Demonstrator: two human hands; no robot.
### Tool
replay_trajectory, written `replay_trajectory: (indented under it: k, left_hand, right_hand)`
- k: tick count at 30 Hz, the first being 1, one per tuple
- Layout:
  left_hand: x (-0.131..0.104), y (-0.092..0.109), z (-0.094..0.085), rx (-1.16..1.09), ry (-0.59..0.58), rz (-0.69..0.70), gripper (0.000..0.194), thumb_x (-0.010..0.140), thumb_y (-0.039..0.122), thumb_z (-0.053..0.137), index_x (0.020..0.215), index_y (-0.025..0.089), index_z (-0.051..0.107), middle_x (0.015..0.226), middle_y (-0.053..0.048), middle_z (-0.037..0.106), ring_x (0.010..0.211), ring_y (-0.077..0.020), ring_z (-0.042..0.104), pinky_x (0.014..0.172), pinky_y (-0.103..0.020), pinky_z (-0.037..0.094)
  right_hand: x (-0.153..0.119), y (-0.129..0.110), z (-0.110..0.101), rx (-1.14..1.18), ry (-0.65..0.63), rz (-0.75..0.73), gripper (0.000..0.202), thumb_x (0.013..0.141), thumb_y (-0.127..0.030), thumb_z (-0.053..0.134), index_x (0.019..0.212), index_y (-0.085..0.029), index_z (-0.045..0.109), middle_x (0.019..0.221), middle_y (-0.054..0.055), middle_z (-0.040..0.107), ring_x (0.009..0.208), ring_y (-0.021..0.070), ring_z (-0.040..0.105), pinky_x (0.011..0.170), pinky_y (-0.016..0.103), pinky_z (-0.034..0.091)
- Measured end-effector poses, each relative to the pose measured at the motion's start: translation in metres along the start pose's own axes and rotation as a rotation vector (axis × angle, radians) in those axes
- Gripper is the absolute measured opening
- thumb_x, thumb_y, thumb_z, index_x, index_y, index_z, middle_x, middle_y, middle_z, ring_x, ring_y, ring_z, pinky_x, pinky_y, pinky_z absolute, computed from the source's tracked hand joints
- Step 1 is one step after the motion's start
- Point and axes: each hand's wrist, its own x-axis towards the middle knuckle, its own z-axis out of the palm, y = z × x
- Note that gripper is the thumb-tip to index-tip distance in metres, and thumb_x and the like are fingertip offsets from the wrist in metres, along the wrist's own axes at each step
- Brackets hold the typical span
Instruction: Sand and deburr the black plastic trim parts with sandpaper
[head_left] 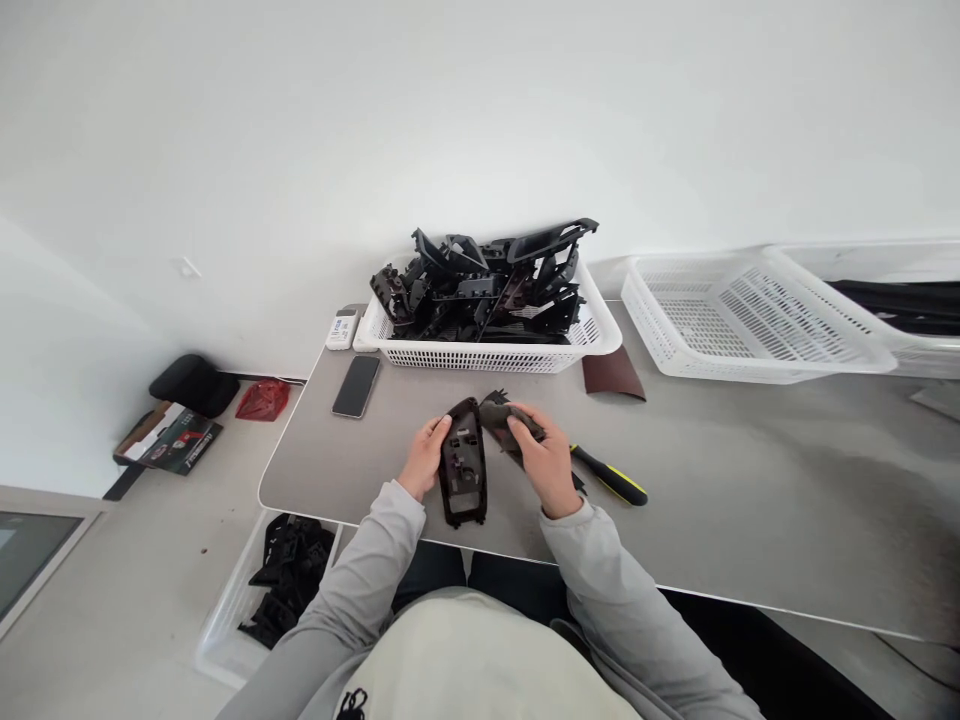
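My left hand is closed on the left edge of a long black plastic housing, whose hollow inner side with ribs and a lighter window faces up. Close to its upper right edge, my right hand grips a dark, flat piece with jagged ends. The fingers cover much of that piece, so I cannot tell its exact kind. Just right of my right hand lies a screwdriver with a black and yellow handle, its tip end partly hidden by the hand.
Behind my hands stands a white basket heaped with black plastic parts. A brown sandpaper sheet, a phone and a small white device lie around it. More white baskets stand right. A bin of black parts sits below left.
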Motion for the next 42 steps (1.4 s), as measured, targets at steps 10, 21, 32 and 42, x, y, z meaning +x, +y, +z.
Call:
replay_trajectory:
  k: [10, 21, 32, 42]
  left_hand:
    - [-0.012, 0.009, 0.004, 0.331, -0.022, 0.134, 0.048, 0.068, 0.064, 0.062, 0.069, 0.015, 0.056, 0.059, 0.003, 0.050, 0.057, -0.0093, 0.042, 0.054, -0.023, 0.034]
    - [-0.015, 0.016, 0.008, 0.402, -0.156, 0.213, 0.039, 0.073, 0.047, 0.067, 0.096, 0.016, 0.071, 0.099, -0.007, 0.071, 0.092, -0.0200, 0.061, 0.084, -0.029, 0.044]
    - [-0.020, 0.023, 0.007, 0.288, -0.252, 0.037, 0.056, 0.052, 0.030, 0.084, 0.104, 0.016, 0.070, 0.093, -0.007, 0.071, 0.087, -0.0222, 0.063, 0.081, -0.033, 0.047]
    - [-0.026, 0.023, 0.003, 0.254, -0.233, 0.018, 0.056, 0.050, 0.026, 0.086, 0.102, 0.016, 0.070, 0.093, -0.007, 0.071, 0.085, -0.0211, 0.063, 0.080, -0.033, 0.047]
  right_hand:
    - [0.000, -0.007, 0.002, -0.409, -0.286, -0.617, 0.034, 0.087, -0.013, 0.041, 0.109, -0.024, 0.066, 0.107, 0.010, 0.062, 0.099, 0.0248, 0.057, 0.085, 0.045, 0.050]
    - [0.006, -0.027, -0.004, -0.504, -0.353, -0.661, 0.038, 0.082, -0.006, 0.041, 0.100, -0.022, 0.070, 0.099, 0.007, 0.071, 0.095, 0.0249, 0.056, 0.083, 0.045, 0.047]
    - [0.006, -0.032, 0.000, -0.344, -0.264, -0.606, 0.040, 0.078, -0.003, 0.038, 0.091, -0.023, 0.071, 0.088, 0.004, 0.072, 0.087, 0.0212, 0.059, 0.078, 0.039, 0.052]
    - [0.026, -0.023, -0.020, -0.584, -0.217, -0.518, 0.034, 0.074, -0.004, 0.041, 0.076, -0.021, 0.071, 0.076, 0.007, 0.071, 0.078, 0.0229, 0.058, 0.073, 0.040, 0.050]
